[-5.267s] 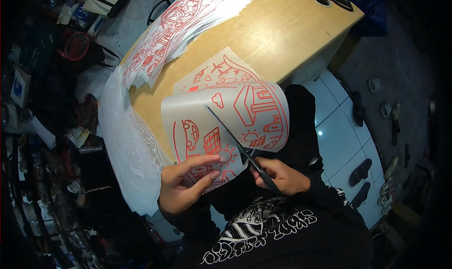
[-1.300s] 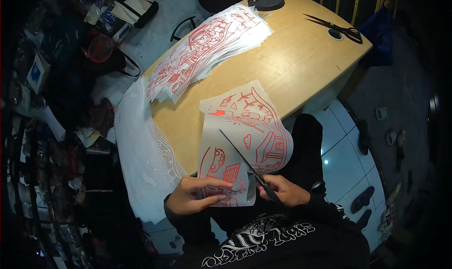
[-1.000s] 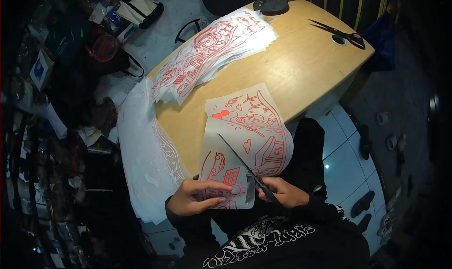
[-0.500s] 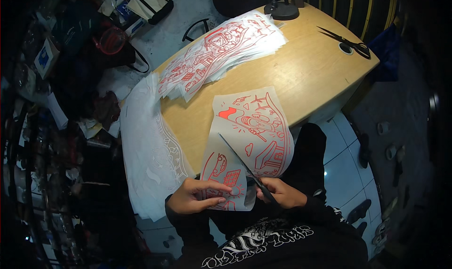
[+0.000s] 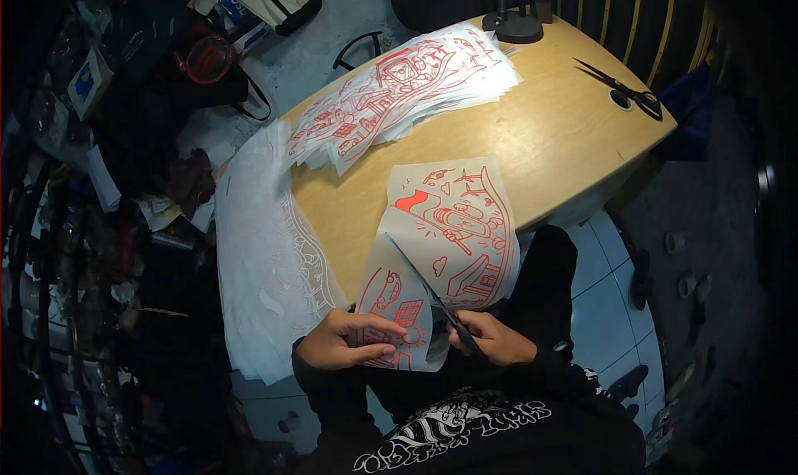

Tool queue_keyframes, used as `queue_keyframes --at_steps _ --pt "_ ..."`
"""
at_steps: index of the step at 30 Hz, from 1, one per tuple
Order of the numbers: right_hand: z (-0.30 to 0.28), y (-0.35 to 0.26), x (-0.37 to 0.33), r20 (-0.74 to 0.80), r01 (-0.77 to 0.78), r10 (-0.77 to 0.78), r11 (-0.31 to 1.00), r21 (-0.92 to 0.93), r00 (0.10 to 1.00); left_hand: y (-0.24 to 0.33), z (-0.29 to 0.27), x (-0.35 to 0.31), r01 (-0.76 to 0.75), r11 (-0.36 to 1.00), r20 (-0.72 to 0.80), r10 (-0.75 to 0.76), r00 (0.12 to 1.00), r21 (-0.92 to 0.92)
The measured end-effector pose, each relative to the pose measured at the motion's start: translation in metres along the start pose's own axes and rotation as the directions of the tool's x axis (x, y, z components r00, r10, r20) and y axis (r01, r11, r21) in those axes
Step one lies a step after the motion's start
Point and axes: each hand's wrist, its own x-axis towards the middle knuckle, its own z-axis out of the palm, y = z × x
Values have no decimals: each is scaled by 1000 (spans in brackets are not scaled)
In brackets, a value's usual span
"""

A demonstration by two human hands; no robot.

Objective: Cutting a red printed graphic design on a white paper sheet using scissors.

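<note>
My left hand [image 5: 341,339] pinches the lower left part of a grey-looking sheet [image 5: 416,226] printed with red line drawings, thumb and fingers pressing from its edge. In my right hand [image 5: 501,340] is a pair of scissors [image 5: 465,339], gripped by the dark handles. Their long blades lie along the middle of the sheet, pointing up and left, and the sheet is split near the handles. The blades look nearly closed. The sheet's upper part rests over the table edge, while its lower part hangs over my lap.
A stack of red-printed sheets [image 5: 391,88] lies across the back of the wooden table [image 5: 557,118]. White translucent sheets [image 5: 262,259] drape over its left end. Black scissors [image 5: 640,101] lie at the right corner, by a small round disc [image 5: 620,99]. A black stand base [image 5: 517,29] stands behind.
The whole view has shifted slightly, so the table sits a little lower and to the right. Both hands keep their grips, and the scissors and sheet hold almost the same position between them.
</note>
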Motion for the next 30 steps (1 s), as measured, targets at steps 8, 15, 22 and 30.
queue_keyframes --at_steps 8,15,22,30 --pt "1 9 7 -11 -3 3 1000 -2 1000 -4 -5 -3 29 998 30 -27 999 -56" --pt "1 10 11 -3 -7 7 1000 2 1000 -7 -7 -5 50 996 42 -47 998 -72" --pt "1 12 14 3 -17 17 1000 15 1000 -9 -9 -8 11 998 38 -8 999 -64" --pt "1 10 18 29 -34 32 998 44 999 -7 -12 -8 -22 999 72 24 997 -30"
